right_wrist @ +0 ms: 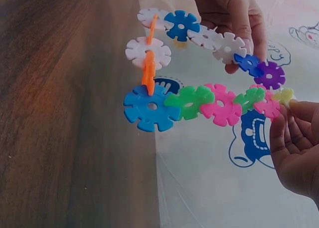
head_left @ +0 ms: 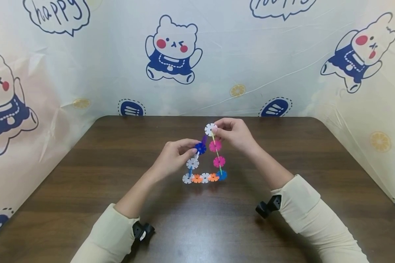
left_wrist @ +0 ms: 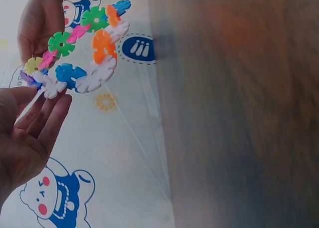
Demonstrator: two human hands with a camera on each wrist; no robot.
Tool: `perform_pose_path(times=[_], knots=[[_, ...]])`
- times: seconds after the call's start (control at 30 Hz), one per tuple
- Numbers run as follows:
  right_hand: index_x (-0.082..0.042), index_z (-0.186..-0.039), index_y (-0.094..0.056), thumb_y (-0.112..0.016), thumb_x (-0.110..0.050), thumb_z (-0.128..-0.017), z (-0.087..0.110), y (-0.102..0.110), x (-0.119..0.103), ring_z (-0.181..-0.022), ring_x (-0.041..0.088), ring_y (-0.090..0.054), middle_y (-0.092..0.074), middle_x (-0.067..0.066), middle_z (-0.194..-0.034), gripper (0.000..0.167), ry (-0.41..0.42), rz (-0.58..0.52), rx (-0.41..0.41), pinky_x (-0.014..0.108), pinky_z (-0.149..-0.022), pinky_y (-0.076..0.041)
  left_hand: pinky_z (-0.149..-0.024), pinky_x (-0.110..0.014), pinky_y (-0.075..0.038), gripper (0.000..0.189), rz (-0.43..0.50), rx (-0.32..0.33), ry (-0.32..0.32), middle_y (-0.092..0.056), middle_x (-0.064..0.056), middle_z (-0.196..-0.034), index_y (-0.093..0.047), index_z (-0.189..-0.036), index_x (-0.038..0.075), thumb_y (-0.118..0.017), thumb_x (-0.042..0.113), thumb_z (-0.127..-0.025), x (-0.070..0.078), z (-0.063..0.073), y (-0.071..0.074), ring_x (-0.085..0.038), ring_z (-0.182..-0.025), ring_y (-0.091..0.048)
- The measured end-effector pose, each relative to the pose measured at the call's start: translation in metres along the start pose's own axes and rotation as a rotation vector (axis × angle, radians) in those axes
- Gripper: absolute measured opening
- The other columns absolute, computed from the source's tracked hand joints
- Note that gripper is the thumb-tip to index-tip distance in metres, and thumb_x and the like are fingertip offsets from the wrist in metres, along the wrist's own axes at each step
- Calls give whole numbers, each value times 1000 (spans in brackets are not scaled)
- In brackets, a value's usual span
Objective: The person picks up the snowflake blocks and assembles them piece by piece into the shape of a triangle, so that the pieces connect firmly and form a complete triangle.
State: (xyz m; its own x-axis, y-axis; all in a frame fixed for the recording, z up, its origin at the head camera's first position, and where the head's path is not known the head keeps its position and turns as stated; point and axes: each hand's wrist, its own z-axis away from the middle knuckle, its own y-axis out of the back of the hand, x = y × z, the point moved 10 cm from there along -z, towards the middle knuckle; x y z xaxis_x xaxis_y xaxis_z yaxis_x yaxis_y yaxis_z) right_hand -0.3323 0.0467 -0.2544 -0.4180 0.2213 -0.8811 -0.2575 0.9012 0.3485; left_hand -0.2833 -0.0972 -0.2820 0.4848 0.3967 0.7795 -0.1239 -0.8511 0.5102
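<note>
Both hands hold up a looped chain of interlocking notched plastic discs above the table. My right hand pinches the pale yellow disc at the top corner. My left hand grips the left side beside the dark blue disc, near a white disc. The right side alternates pink discs and green discs, ending at a blue disc. Orange discs and white discs make the bottom row. Whether the purple disc joins the yellow one, I cannot tell.
A brown wooden table lies beneath the hands. Behind it hangs a pale sheet printed with cartoon bears. Black wrist devices sit at both cream sleeves.
</note>
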Motion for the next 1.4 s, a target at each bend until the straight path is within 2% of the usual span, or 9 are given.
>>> perform_pose_path(times=[0.2,0.4,0.53,0.63,0.77,0.87,0.97,1.17,1.4], knots=[[7,-97,-65,-63,-9,-88,1,-3,-1,-63,17,-58,-63,12,-74,18,9,-15,-11,26,-61,-54,-71,-29,-55,24,3,-19,6,-67,-10,-101,-64,-113,3,-59,5,-90,-1,0,-3,-18,-83,-65],[6,-97,-64,-63,-9,-88,3,-4,-2,-65,19,-58,-62,12,-76,18,15,-23,-24,29,-63,-54,-71,-28,-55,18,-23,18,-20,-69,-12,-96,-66,-105,0,-61,3,-88,2,0,1,-19,-82,-67],[5,-98,-64,-63,-8,-88,5,-6,-4,-66,20,-58,-62,12,-79,17,55,-32,-38,28,-63,-54,-58,-25,-54,11,-78,76,-27,-70,-7,-84,-69,-95,1,-64,7,-87,5,2,8,-13,-69,-66],[4,-98,-64,-63,-8,-88,7,-6,-7,-67,22,-57,-62,12,-80,15,110,-48,-29,27,-62,-53,-47,-25,-50,10,-117,117,-44,-70,-3,-78,-70,-90,3,-65,10,-87,8,4,12,-9,-58,-62],[3,-99,-64,-63,-8,-88,13,-5,-10,-69,29,-56,-62,11,-82,15,180,-53,16,29,-62,-53,-42,-26,-46,10,-143,150,-76,-69,0,-73,-71,-87,4,-66,13,-87,15,6,15,-7,-52,-58],[4,-99,-63,-63,-6,-88,17,-4,-11,-70,29,-56,-63,11,-84,15,210,-58,51,28,-62,-53,-43,-25,-45,11,-146,152,-100,-68,1,-71,-71,-86,4,-66,13,-86,21,7,15,-8,-51,-56],[5,-98,-63,-63,-4,-87,20,-3,-12,-69,23,-57,-63,12,-85,14,227,-70,69,25,-62,-52,-42,-25,-44,9,-147,151,-112,-66,2,-68,-71,-85,4,-67,12,-86,25,7,15,-10,-49,-53],[6,-97,-63,-62,-2,-87,21,-4,-15,-66,20,-56,-62,13,-81,12,245,-74,54,24,-59,-51,-45,-25,-46,8,-150,136,-106,-66,2,-70,-71,-86,3,-68,11,-85,24,7,14,-10,-50,-53],[6,-96,-63,-63,0,-86,22,-2,-17,-66,19,-57,-63,13,-81,12,240,-67,56,24,-59,-51,-49,-25,-50,8,-153,126,-127,-67,1,-72,-71,-86,4,-68,11,-85,27,7,12,-8,-54,-56]])
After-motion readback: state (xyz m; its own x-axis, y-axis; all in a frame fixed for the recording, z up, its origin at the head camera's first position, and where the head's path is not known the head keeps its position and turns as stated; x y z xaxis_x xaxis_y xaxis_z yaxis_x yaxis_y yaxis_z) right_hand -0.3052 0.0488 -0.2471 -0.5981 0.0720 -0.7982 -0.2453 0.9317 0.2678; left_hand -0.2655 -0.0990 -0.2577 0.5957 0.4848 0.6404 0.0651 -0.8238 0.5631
